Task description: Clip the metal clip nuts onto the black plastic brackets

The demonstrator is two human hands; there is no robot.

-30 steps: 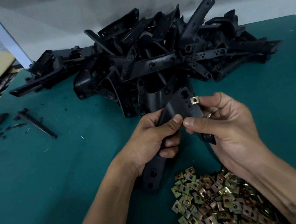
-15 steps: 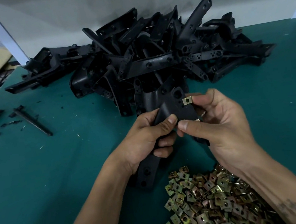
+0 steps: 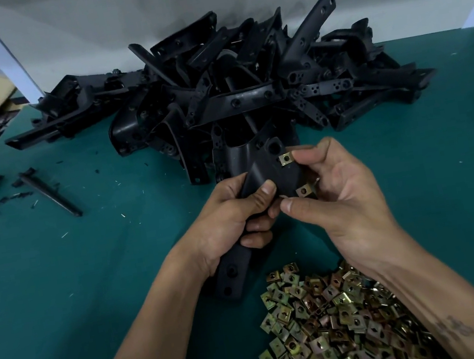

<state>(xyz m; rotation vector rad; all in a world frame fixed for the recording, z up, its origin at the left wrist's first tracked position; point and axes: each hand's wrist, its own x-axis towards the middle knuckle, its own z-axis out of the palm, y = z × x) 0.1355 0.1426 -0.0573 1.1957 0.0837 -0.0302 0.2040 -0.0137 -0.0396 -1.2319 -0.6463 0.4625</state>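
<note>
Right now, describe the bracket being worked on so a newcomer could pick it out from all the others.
Start at the big pile of black plastic brackets at the back of the green table, then come toward the camera to the two hands. The bracket there is gripped by the left hand, with the right hand at its edge. It alone is lifted off the pile and already carries two brass-coloured clip nuts.

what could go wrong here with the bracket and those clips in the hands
1. The lower clip nut sits at the bracket edge beside the right hand; it may be only part seated and slip off.
2. The left hand grips the bracket mid-length, so it could twist under pushing.
3. The right forearm hangs over the loose clip nut pile and might scatter it.
</note>
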